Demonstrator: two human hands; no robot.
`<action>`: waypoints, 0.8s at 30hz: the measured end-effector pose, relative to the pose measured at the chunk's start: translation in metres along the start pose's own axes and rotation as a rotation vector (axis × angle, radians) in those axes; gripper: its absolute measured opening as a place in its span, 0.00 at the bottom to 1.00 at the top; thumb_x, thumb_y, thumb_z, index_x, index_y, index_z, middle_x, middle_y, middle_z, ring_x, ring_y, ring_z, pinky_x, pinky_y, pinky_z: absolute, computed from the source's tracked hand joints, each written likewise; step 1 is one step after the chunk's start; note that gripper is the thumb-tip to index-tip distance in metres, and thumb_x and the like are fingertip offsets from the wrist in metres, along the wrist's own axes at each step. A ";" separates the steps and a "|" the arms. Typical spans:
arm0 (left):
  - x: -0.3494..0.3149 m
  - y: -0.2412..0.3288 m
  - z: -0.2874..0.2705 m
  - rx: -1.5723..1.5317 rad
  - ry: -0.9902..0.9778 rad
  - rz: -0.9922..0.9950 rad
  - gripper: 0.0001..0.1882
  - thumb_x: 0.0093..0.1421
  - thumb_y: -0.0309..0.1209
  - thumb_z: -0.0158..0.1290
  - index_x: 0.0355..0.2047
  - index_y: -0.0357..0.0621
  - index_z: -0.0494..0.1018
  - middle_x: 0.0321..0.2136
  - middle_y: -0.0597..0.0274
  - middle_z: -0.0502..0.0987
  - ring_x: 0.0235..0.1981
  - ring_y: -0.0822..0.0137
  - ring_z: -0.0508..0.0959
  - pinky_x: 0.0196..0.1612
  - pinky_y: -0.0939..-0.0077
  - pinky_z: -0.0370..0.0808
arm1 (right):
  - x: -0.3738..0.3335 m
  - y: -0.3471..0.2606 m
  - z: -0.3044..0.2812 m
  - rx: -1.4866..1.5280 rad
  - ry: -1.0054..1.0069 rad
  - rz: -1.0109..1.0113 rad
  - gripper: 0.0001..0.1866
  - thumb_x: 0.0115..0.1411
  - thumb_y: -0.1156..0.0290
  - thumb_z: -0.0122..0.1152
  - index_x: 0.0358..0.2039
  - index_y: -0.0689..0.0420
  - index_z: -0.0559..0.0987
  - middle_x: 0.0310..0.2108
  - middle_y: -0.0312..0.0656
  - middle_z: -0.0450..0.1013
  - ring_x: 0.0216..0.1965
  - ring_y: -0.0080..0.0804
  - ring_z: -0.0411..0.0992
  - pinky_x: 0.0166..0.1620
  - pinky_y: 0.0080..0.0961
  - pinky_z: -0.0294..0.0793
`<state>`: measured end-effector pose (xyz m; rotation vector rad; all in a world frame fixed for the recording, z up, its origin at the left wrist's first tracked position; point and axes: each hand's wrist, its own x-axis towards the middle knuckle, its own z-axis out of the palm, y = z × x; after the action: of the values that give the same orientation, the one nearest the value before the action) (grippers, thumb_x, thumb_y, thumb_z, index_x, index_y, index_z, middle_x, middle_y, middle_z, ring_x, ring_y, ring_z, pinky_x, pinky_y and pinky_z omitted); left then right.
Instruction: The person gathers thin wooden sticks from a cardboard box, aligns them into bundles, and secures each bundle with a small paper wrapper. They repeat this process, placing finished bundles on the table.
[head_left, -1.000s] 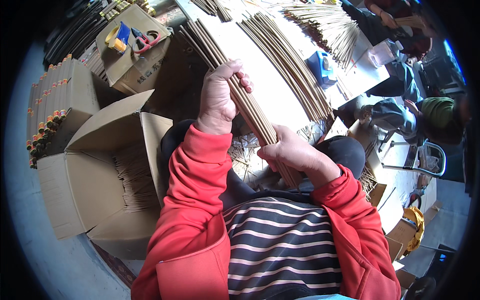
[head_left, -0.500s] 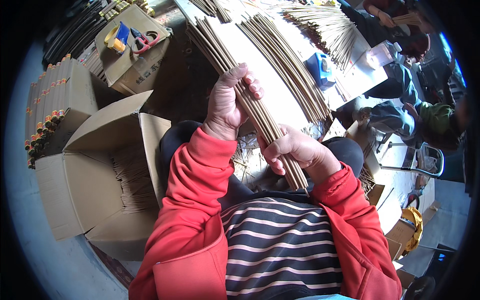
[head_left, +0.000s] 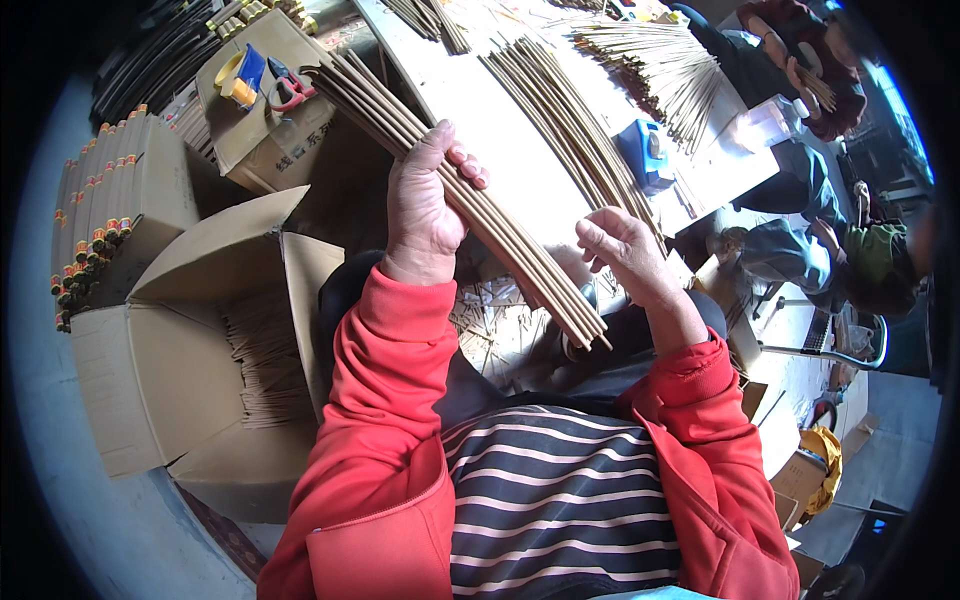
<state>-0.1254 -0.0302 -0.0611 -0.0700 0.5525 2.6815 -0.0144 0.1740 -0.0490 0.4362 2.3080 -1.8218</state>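
Note:
A bundle of long brown incense sticks point(head_left: 505, 235) slants across in front of me, its far end up to the left and its near end above my lap. My left hand point(head_left: 428, 205) is wrapped round the bundle's middle, thumb on top and fingertips showing on the other side. To the right of the bundle's near end is my right hand point(head_left: 632, 255), off the sticks, with its fingers loosely bent and apart and nothing visible in them. More incense sticks point(head_left: 570, 120) lie in a long row on the white table point(head_left: 470, 95) beyond.
An open cardboard box point(head_left: 185, 370) with sticks inside stands to my left. Behind it, a closed carton point(head_left: 235, 135) carries red-handled scissors point(head_left: 290, 92) and a tape dispenser point(head_left: 240, 80). A blue container point(head_left: 645, 155) and fanned sticks point(head_left: 665, 75) occupy the table's right; a co-worker's hands point(head_left: 775, 50) are beyond.
My right hand has let go of the bundle's near end and moved up and right. My left hand has shifted slightly left with the bundle, whose far end has swung left.

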 end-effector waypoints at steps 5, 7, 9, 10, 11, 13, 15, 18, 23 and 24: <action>0.003 -0.009 0.001 0.005 -0.049 -0.024 0.10 0.55 0.36 0.57 0.25 0.50 0.67 0.19 0.68 0.67 0.20 0.72 0.68 0.25 0.76 0.69 | 0.037 0.034 -0.022 -1.099 0.467 -0.361 0.12 0.53 0.62 0.59 0.29 0.58 0.75 0.25 0.45 0.72 0.29 0.41 0.72 0.34 0.34 0.72; 0.003 -0.009 -0.001 -0.005 -0.056 -0.032 0.10 0.55 0.35 0.57 0.25 0.49 0.67 0.19 0.68 0.67 0.21 0.72 0.68 0.25 0.76 0.69 | 0.041 0.029 -0.017 -1.216 0.414 -0.297 0.11 0.53 0.63 0.57 0.29 0.57 0.76 0.27 0.46 0.73 0.32 0.43 0.73 0.35 0.35 0.72; 0.004 -0.009 -0.004 -0.005 -0.056 -0.042 0.10 0.55 0.34 0.57 0.25 0.48 0.67 0.19 0.68 0.67 0.21 0.71 0.68 0.26 0.76 0.69 | 0.048 0.027 -0.017 -1.304 0.343 -0.228 0.10 0.54 0.63 0.55 0.29 0.57 0.76 0.29 0.47 0.73 0.33 0.44 0.74 0.36 0.36 0.72; 0.005 -0.010 -0.005 -0.007 -0.052 -0.050 0.10 0.55 0.33 0.57 0.25 0.47 0.67 0.19 0.68 0.67 0.21 0.71 0.68 0.26 0.76 0.69 | 0.053 0.028 -0.019 -1.334 0.300 -0.192 0.10 0.54 0.63 0.55 0.29 0.57 0.76 0.29 0.48 0.73 0.34 0.44 0.74 0.36 0.36 0.72; 0.006 -0.011 -0.005 -0.010 -0.049 -0.058 0.10 0.55 0.33 0.57 0.24 0.47 0.67 0.19 0.68 0.67 0.21 0.71 0.68 0.26 0.76 0.69 | 0.055 0.029 -0.020 -1.362 0.256 -0.155 0.11 0.54 0.63 0.54 0.29 0.57 0.76 0.30 0.48 0.73 0.34 0.44 0.74 0.36 0.37 0.73; 0.005 -0.010 -0.006 -0.017 -0.045 -0.057 0.09 0.55 0.32 0.57 0.24 0.46 0.67 0.19 0.67 0.67 0.21 0.71 0.68 0.26 0.76 0.69 | 0.055 0.024 -0.019 -1.309 0.253 -0.169 0.11 0.54 0.63 0.54 0.28 0.58 0.75 0.30 0.49 0.73 0.35 0.44 0.74 0.37 0.37 0.73; 0.003 -0.009 -0.005 -0.026 -0.045 -0.055 0.09 0.55 0.32 0.56 0.25 0.46 0.66 0.19 0.67 0.67 0.21 0.71 0.68 0.26 0.77 0.69 | 0.053 0.022 -0.020 -1.227 0.288 -0.211 0.11 0.54 0.64 0.53 0.28 0.59 0.75 0.29 0.50 0.73 0.34 0.46 0.73 0.37 0.37 0.73; 0.005 -0.011 -0.004 -0.048 -0.029 -0.080 0.09 0.55 0.32 0.57 0.25 0.47 0.67 0.19 0.67 0.67 0.21 0.71 0.68 0.26 0.76 0.69 | 0.048 0.022 -0.026 -1.079 0.366 -0.290 0.09 0.53 0.67 0.55 0.27 0.60 0.74 0.28 0.50 0.72 0.33 0.47 0.72 0.36 0.36 0.72; 0.004 -0.010 -0.004 -0.053 -0.041 -0.073 0.09 0.55 0.31 0.57 0.25 0.47 0.67 0.19 0.68 0.67 0.21 0.72 0.67 0.26 0.76 0.69 | 0.028 -0.001 -0.022 -0.977 0.424 -0.330 0.09 0.54 0.68 0.57 0.27 0.62 0.74 0.27 0.50 0.71 0.31 0.45 0.72 0.35 0.34 0.70; 0.004 -0.010 -0.005 -0.053 -0.042 -0.075 0.08 0.55 0.31 0.57 0.26 0.47 0.67 0.19 0.68 0.67 0.21 0.72 0.67 0.26 0.76 0.69 | 0.019 -0.010 -0.018 -0.958 0.438 -0.328 0.09 0.54 0.68 0.57 0.28 0.62 0.74 0.26 0.49 0.71 0.31 0.44 0.72 0.35 0.33 0.70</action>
<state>-0.1251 -0.0225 -0.0698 -0.0481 0.4566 2.6183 -0.0346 0.1921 -0.0417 0.3147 3.3230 -0.5136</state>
